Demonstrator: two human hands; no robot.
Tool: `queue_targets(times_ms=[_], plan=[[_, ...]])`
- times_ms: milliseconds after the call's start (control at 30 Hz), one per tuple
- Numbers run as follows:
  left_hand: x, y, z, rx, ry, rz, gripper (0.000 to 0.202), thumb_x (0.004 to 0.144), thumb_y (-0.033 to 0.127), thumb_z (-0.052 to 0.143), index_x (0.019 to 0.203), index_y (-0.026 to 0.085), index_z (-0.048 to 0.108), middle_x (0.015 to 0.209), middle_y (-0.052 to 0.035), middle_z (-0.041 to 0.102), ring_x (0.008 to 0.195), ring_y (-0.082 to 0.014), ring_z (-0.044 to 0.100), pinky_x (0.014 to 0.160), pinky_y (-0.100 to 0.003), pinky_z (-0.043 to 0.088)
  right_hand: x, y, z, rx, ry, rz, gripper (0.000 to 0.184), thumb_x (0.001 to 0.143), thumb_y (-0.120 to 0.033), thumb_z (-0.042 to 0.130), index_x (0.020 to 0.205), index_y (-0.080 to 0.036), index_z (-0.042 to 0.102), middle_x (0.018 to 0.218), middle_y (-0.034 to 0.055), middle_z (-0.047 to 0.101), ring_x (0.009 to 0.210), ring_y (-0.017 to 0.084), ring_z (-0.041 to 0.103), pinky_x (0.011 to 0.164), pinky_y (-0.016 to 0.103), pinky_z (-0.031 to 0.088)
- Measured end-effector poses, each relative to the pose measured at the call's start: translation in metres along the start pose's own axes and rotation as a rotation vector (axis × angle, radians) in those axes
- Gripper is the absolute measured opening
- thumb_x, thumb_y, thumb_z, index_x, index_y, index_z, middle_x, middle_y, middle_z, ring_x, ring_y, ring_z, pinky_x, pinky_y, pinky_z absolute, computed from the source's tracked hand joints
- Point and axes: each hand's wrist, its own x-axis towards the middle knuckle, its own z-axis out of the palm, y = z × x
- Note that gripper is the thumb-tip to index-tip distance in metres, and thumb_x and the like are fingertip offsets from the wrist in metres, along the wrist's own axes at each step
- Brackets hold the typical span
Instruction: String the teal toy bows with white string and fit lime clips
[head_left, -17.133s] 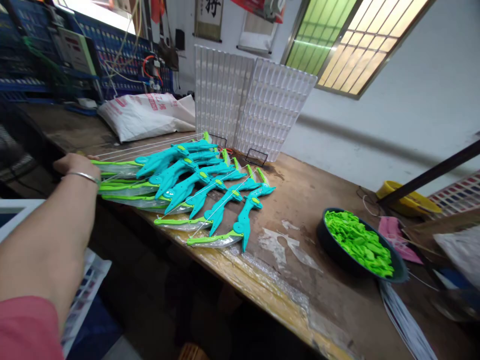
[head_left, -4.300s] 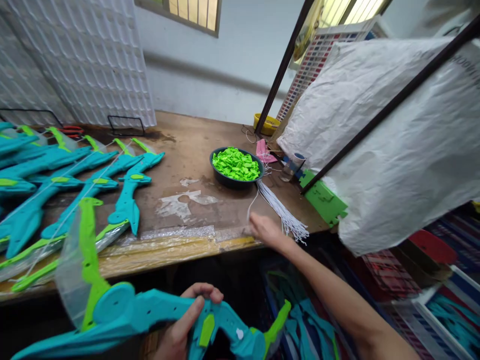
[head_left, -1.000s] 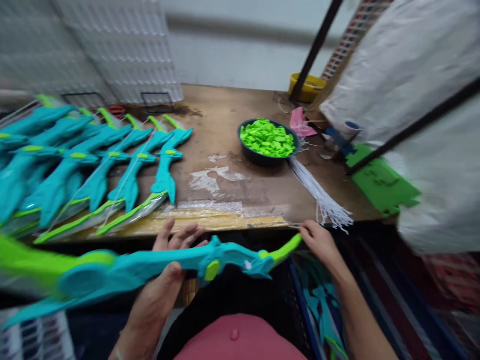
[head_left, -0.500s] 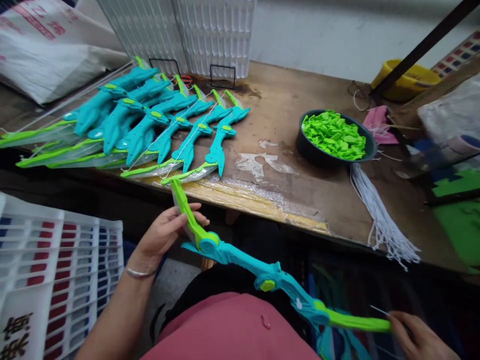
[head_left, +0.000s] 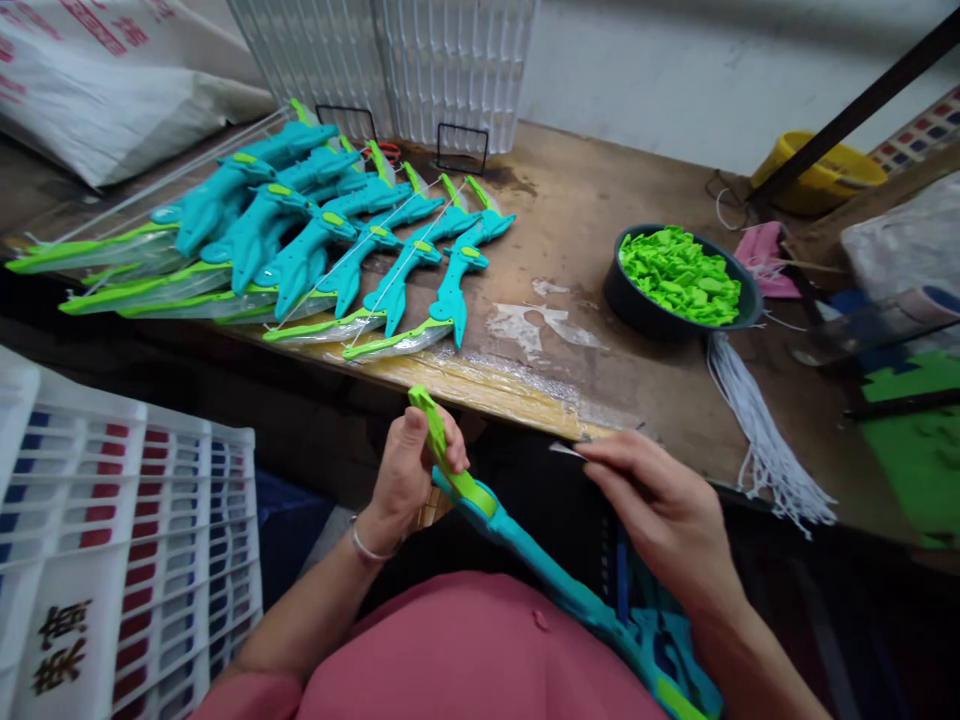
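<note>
My left hand point(head_left: 409, 465) is closed around the upper green limb of a blue and green toy bow point(head_left: 551, 572). The bow slants down to the right across my body, its lower green end at the bottom edge of the picture. Off to the right of the upper limb, my right hand point(head_left: 660, 500) pinches the end of a white string point(head_left: 566, 451) between thumb and finger. The rest of that string is hard to follow. Several similar toy bows point(head_left: 450, 290), some with strings stretched across, lie in an overlapping row on the workbench point(head_left: 555, 385).
A dark bowl point(head_left: 637, 308) of small green plastic pieces stands at the right of the bench. A bundle of white strings point(head_left: 757, 440) hangs over the edge beside it. White plastic crates point(head_left: 135, 560) are at the lower left, and a white sack point(head_left: 142, 90) lies behind.
My right hand has come up and left from the bow's lower end with the string. The bow has tilted steeper, and my left hand has shifted right with its upper limb.
</note>
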Motion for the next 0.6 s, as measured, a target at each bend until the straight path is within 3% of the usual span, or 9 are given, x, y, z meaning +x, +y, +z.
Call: queue_targets(times_ms=[100, 233, 433, 600], plan=[[-0.011, -0.006, 0.004, -0.034, -0.139, -0.004, 0.068, 0.075, 0.084, 0.064, 0.064, 0.017, 0.057, 0.049, 0.0008, 0.05, 0.044, -0.0141, 0.05, 0.052, -0.03, 0.047, 0.034, -0.034, 0.03, 0.136, 0.005, -0.126, 0.015, 0.098, -0.016, 0.06, 0.094, -0.024, 0.071, 0.084, 0.0005, 0.065, 0.077, 0.014, 0.064, 0.069, 0.027, 0.052], [-0.02, -0.014, 0.001, -0.08, -0.296, 0.021, 0.068, 0.076, 0.086, 0.061, 0.065, 0.018, 0.058, 0.049, -0.0004, 0.05, 0.047, -0.015, 0.048, 0.053, -0.032, 0.046, 0.035, -0.058, 0.047, 0.174, -0.034, -0.257, 0.018, 0.098, -0.01, 0.055, 0.098, -0.024, 0.067, 0.085, 0.0015, 0.063, 0.077, 0.014, 0.062, 0.067, 0.026, 0.052], [-0.022, -0.02, -0.002, -0.107, -0.358, 0.039, 0.068, 0.074, 0.085, 0.064, 0.062, 0.019, 0.057, 0.051, -0.0002, 0.05, 0.047, -0.0142, 0.048, 0.054, -0.032, 0.047, 0.022, -0.066, 0.055, 0.151, -0.085, -0.284, 0.021, 0.096, -0.005, 0.055, 0.105, -0.022, 0.065, 0.088, 0.0036, 0.065, 0.08, 0.014, 0.062, 0.068, 0.025, 0.055], [-0.021, -0.028, -0.004, 0.029, -0.369, 0.012, 0.064, 0.086, 0.078, 0.056, 0.06, 0.019, 0.056, 0.053, -0.001, 0.047, 0.051, -0.0144, 0.05, 0.053, -0.029, 0.043, 0.021, -0.066, 0.06, 0.135, -0.063, -0.346, 0.022, 0.093, 0.0, 0.056, 0.106, -0.016, 0.065, 0.083, 0.0044, 0.064, 0.081, 0.015, 0.063, 0.065, 0.023, 0.054]])
